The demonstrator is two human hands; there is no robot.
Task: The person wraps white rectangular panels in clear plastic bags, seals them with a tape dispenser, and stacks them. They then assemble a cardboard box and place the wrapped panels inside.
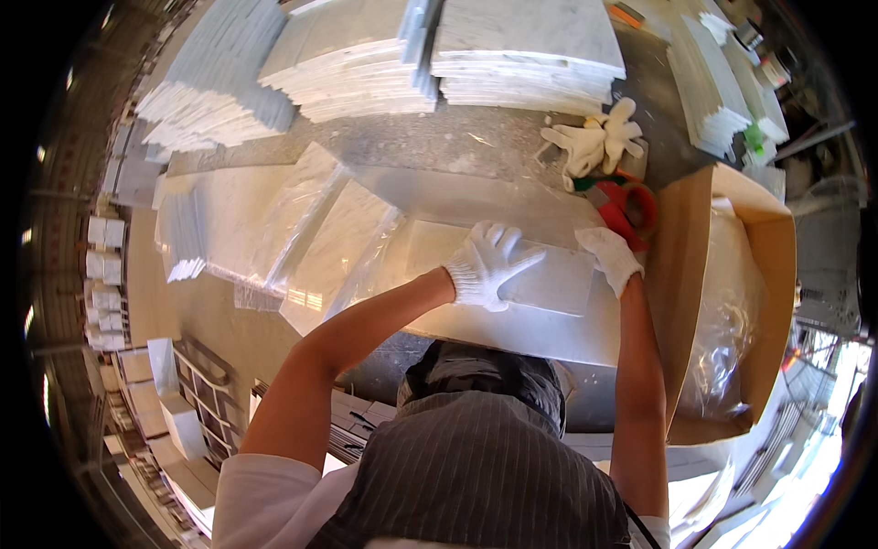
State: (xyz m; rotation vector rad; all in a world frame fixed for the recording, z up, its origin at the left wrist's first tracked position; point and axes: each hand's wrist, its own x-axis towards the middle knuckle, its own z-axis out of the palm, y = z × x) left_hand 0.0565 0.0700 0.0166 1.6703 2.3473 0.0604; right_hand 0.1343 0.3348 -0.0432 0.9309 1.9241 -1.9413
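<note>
Marble is lying under both my gloved hands: a pale rectangular tile [540, 274] is resting flat on a bigger slab [512, 329] on the worktop [476, 142], right in front of me. I am pressing my left hand [485, 265] down on the tile's left part, fingers spread wide and open, palm flat against the stone. My right hand [611, 258] is sitting at the tile's right end with its fingers curled over the edge; I cannot tell how firmly it is gripping.

Just beyond my right hand a red tape dispenser [629, 210] is lying, and past that a spare pair of white gloves [594, 137] is resting on the worktop. To my right an open cardboard box [695, 274] is standing, lined with a clear plastic bag [727, 339]. To the left of the tile, sheets of clear plastic wrap [311, 238] are covering more pale tiles. Along the far side of the worktop, stacks of white tiles [357, 55] are lying in piles.
</note>
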